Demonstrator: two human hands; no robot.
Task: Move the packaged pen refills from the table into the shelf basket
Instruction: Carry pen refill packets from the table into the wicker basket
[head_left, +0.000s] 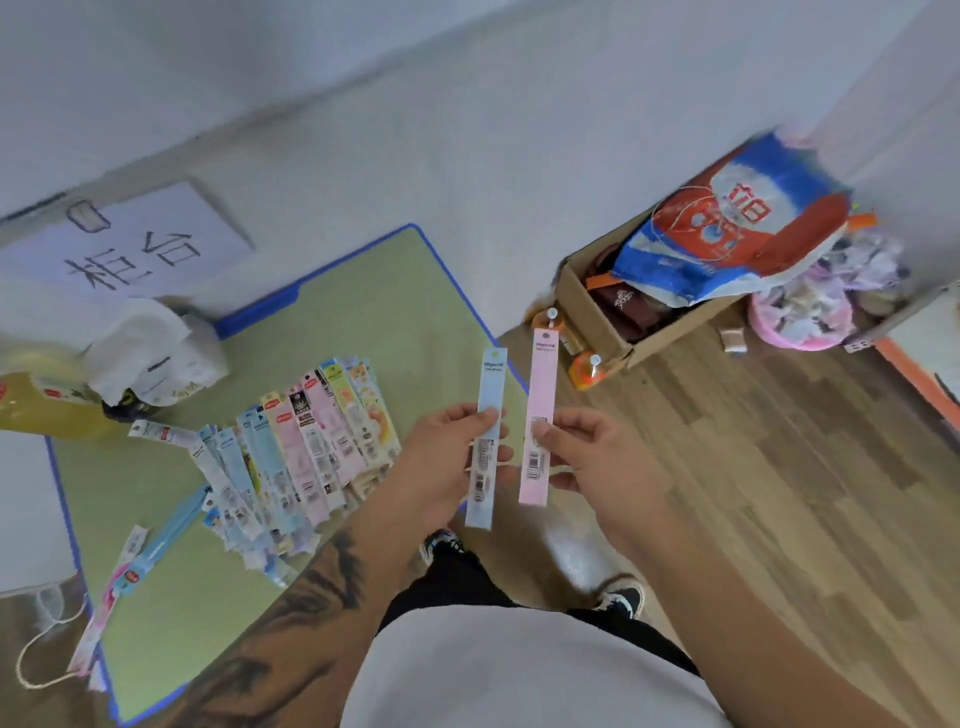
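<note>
Wood floor (779, 467), white wall; green table (363, 312) at left, refill packs (291, 457) fanned on it. Blue pack (488, 415) pinched in left hand (447, 467), pink pack (540, 405) pinched in right hand (597, 462); both upright, long axes near-to-far. Cardboard box (587, 306) far right, dark items inside, bag (737, 218) draped over.

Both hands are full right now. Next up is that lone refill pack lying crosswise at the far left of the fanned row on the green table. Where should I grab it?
Probably pinch the lone refill pack at its free header end, coming from the left. It lies flat and thin, and its other end tucks against the fanned row, so only the left end looks clear for fingers.
</note>
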